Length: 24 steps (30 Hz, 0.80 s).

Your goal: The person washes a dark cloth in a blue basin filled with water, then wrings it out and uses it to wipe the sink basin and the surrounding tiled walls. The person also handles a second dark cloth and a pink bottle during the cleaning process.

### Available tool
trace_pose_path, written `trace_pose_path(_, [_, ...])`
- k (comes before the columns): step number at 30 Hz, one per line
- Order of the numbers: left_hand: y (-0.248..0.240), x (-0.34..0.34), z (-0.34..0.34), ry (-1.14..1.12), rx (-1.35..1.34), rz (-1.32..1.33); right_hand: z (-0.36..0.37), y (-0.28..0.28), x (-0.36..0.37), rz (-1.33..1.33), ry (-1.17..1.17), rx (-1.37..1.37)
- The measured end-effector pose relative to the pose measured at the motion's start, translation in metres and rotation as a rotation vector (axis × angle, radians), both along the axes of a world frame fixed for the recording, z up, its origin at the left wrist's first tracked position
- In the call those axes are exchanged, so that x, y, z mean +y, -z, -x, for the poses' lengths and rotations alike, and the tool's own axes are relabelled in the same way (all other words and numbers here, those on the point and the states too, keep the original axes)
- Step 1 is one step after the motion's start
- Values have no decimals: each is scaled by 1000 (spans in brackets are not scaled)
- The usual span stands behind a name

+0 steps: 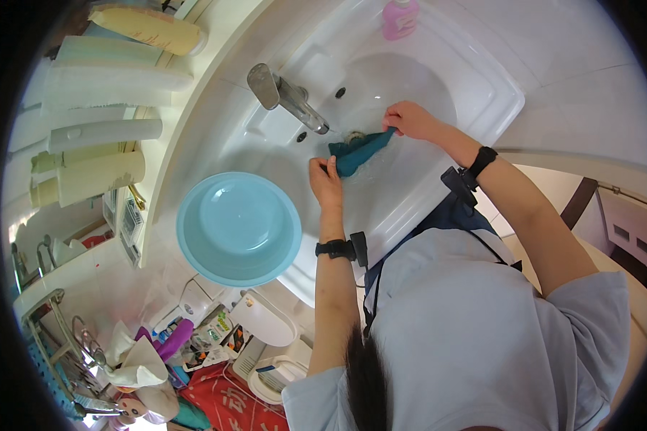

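Observation:
A dark teal cloth (363, 152) is stretched between my two hands, low in the white sink (424, 72). My left hand (326, 181) pinches its near left end, thumb on top. The far right corner is gripped in the closed fingers of my right hand (410, 121). Just beyond the cloth, the chrome faucet (295, 100) points its spout toward it, and a thin stream of water seems to run down there. Water ripples in the basin under the cloth. Part of the drain shows beside the cloth's upper edge.
A light blue plastic basin (239, 228) sits on the counter left of my left forearm. At the sink's far rim stands a pink bottle (400, 19). Shelves at the left hold a yellow tube (147, 29) and other containers. Below are a red bag (226, 399) and a metal rack (65, 337).

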<state>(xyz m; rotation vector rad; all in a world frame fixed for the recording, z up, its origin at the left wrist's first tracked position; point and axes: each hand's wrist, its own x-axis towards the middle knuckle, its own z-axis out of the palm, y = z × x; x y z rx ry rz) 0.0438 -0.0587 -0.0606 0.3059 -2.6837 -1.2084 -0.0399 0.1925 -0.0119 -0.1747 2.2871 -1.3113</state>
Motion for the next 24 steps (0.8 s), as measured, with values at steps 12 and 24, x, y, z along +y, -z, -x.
trace_pose_path(12, [-6, 65, 8, 70, 56, -138, -7, -52, -49, 512, 177, -498])
trace_pose_path(24, [-10, 33, -1, 70, 32, -11, -2, -7, -13, -48, 83, 278])
